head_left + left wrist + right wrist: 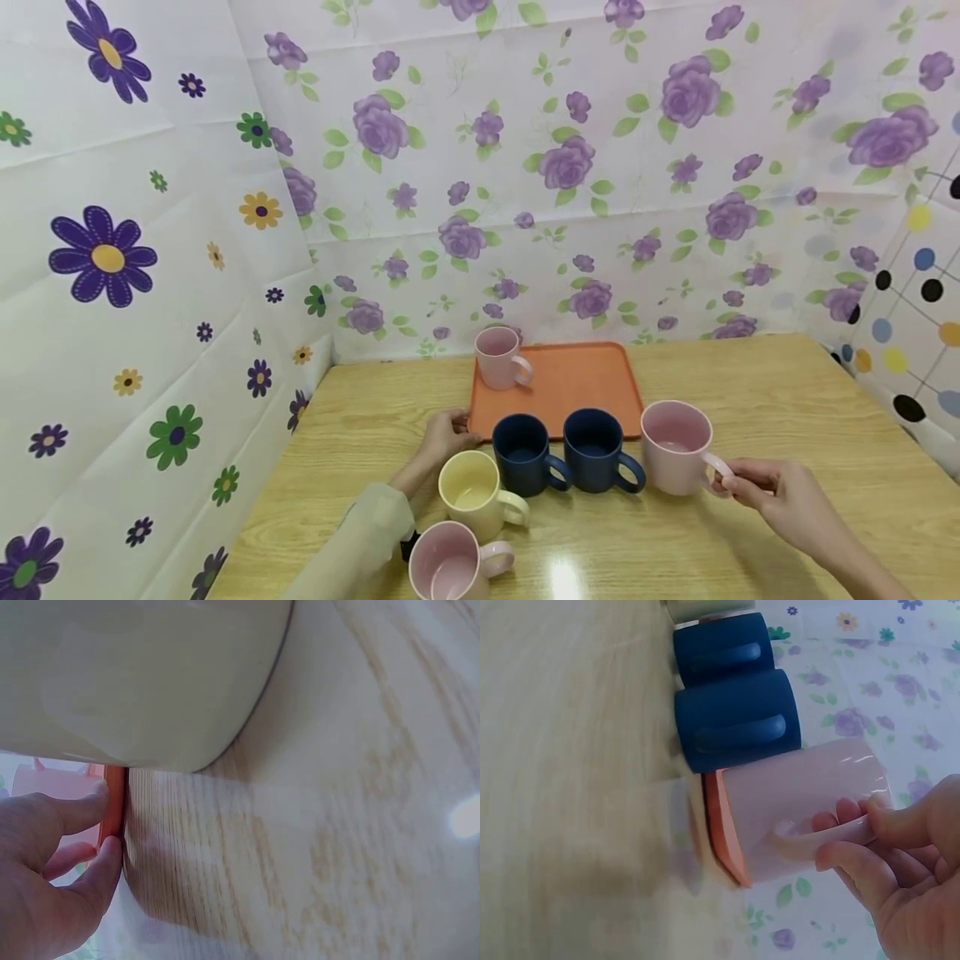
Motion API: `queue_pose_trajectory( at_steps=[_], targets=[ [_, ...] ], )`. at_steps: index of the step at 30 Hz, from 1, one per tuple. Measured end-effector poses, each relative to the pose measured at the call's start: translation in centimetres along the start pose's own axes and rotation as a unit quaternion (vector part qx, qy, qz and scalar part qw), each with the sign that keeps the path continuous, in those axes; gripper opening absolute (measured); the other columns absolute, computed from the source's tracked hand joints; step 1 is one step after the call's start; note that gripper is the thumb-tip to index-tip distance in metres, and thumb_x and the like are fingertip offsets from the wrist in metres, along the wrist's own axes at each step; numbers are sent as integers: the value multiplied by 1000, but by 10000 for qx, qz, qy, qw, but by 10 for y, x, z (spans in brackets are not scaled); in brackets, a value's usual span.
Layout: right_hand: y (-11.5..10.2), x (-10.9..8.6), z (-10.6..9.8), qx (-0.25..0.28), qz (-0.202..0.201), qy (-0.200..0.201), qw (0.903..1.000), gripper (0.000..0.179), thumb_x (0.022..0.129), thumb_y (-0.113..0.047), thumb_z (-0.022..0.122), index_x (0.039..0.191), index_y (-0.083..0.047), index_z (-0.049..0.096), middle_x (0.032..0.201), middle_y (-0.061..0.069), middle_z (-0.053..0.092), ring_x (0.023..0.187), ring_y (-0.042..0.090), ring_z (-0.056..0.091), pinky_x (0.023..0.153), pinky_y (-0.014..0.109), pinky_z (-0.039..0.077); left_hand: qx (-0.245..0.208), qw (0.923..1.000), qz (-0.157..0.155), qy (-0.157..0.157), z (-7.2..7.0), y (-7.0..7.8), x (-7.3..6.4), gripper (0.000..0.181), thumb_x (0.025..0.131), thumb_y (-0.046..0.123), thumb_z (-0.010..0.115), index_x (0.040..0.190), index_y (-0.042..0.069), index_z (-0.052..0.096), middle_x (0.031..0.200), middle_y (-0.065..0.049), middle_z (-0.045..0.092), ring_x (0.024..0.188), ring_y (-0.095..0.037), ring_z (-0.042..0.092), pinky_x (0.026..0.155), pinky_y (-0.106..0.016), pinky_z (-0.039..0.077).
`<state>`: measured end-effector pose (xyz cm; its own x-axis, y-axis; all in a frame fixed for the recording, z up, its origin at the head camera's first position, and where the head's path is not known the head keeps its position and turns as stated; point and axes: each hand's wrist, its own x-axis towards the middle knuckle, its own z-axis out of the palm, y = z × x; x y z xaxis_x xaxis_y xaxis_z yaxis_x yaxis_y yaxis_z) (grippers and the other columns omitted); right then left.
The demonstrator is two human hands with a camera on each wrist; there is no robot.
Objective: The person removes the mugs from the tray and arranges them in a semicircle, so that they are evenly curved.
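My right hand (783, 500) pinches the handle of a pink mug (675, 446), which is upright and held above the table, as the right wrist view shows. That mug is close to the front right corner of an orange tray (577, 375). At the tray's front left corner, my left hand (444, 437) grips the rim between thumb and fingers. Another pink mug (498, 358) stands on the tray's back left part. Two dark blue mugs (521, 454) stand along the tray's front edge. A yellow mug (142, 682) stands beside my left forearm.
In front of the yellow mug stands a third pink mug (450, 567), close to my left sleeve (367, 529). The wooden table (750, 375) is bounded by a floral cloth (487, 208) behind and another flowered cloth (150, 333) at the left.
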<state>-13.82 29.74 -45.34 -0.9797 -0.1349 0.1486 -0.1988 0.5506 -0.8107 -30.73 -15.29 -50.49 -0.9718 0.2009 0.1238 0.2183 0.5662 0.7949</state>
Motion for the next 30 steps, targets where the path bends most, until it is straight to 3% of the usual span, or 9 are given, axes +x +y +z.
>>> queue_pose_trajectory(
  at_steps=[7, 16, 23, 30],
  targets=[
    [12, -18, 5, 77, 635, -374, 9973, 34, 94, -15, 63, 115, 11, 64, 94, 9, 75, 81, -4, 65, 67, 21, 58, -10, 9999, -157, 31, 0, -1, -3, 53, 76, 0, 78, 124, -12, 58, 103, -24, 69, 84, -25, 67, 70, -27, 57],
    [21, -22, 9, 513, 906, -658, 9924, 40, 94, -11, 61, 121, 18, 57, 102, 14, 73, 85, -6, 63, 73, 21, 58, -12, 9999, -121, 56, -2, 1, -2, 53, 76, 0, 78, 124, -12, 58, 100, -23, 69, 84, -25, 66, 70, -29, 57],
    [30, -20, 10, 831, 394, -839, 9922, 40, 96, -13, 59, 118, 20, 56, 97, -2, 75, 88, -5, 65, 72, 19, 57, -53, 10000, -49, 47, -1, 1, -2, 54, 76, 0, 78, 124, -12, 58, 99, -24, 69, 84, -26, 67, 70, -29, 58],
    [38, -15, 6, 1223, -2, -1480, 9814, 32, 100, -9, 51, 116, 19, 55, 100, -11, 72, 92, -1, 65, 73, 21, 57, -48, 10000, -65, 35, 0, 0, -1, 54, 76, 1, 78, 124, -12, 58, 101, -25, 69, 85, -27, 67, 71, -29, 58]
  ],
)
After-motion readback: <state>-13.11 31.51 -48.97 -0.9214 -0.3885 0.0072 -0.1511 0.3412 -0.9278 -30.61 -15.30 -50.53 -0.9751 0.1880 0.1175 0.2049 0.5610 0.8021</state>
